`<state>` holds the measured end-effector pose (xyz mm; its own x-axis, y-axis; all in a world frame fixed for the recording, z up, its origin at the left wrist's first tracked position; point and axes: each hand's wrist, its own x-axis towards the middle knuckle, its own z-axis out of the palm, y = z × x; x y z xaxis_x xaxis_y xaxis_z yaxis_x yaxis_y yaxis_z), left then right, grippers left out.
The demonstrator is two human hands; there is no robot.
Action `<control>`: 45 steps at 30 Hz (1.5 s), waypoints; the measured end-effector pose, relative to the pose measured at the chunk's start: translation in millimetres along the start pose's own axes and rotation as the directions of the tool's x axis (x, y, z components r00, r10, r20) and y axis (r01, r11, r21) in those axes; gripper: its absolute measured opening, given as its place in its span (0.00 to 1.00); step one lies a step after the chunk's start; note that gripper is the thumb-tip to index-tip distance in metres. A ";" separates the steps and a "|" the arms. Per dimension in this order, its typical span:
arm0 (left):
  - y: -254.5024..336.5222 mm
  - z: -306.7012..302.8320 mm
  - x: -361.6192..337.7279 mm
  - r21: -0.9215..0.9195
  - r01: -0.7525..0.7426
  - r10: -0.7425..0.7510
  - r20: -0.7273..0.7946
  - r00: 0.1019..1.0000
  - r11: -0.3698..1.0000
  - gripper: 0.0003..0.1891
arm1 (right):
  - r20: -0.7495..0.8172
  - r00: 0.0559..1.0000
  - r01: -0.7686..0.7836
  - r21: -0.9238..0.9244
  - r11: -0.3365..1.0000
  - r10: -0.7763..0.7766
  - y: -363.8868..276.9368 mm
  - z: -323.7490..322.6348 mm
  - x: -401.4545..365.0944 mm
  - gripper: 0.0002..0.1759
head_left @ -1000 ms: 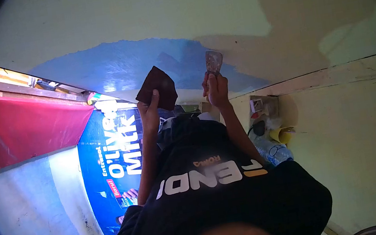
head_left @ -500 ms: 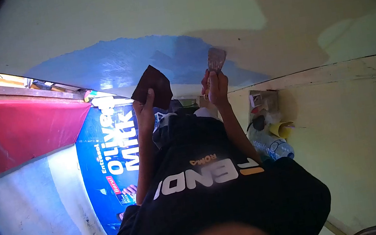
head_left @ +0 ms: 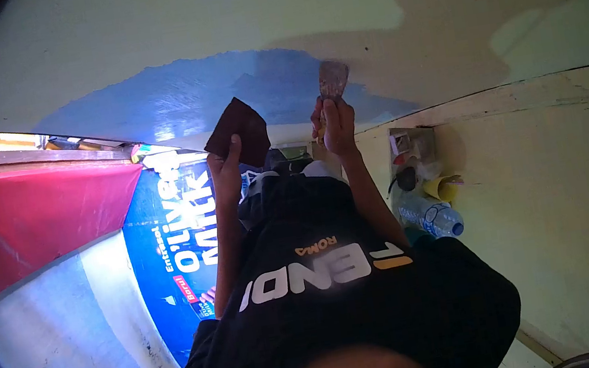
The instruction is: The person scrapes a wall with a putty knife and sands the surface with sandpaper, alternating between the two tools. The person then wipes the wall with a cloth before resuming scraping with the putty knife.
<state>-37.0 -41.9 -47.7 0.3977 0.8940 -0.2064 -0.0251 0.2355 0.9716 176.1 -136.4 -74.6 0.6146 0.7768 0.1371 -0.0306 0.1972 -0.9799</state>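
My left hand (head_left: 229,171) pinches a dark reddish-brown sheet of sandpaper (head_left: 240,133) at its lower left, the thumb lying over its face. To the right, my right hand (head_left: 337,126) is closed round the handle of a putty knife (head_left: 333,79), its wide, smeared blade pointing up. Blade and sandpaper both overlap a blue-grey patch (head_left: 168,100) on the pale wall (head_left: 208,14) in this view. The blade lies over the right part of the patch, where a shadow falls.
At the right, a clear plastic bottle (head_left: 432,215), a yellow cup-like item (head_left: 441,189) and other small things stand against a side wall (head_left: 553,183). On the left are a blue banner (head_left: 157,258) with white lettering and a red panel (head_left: 49,221).
The putty knife and my right hand have shifted slightly up and left. The sandpaper stays almost where it was in my left hand. The view has tilted a little.
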 end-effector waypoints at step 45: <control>13.3 14.4 0.7 -0.004 0.001 -0.001 0.035 0.999 1.000 0.17 | 0.009 1.000 -0.023 0.045 0.999 0.022 -4.2 6.6 1.6 0.18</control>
<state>-23.8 -43.6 -33.2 0.4295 0.8800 -0.2029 -0.0288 0.2379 0.9709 172.0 -132.0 -69.4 0.6065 0.7865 0.1164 -0.0799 0.2060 -0.9753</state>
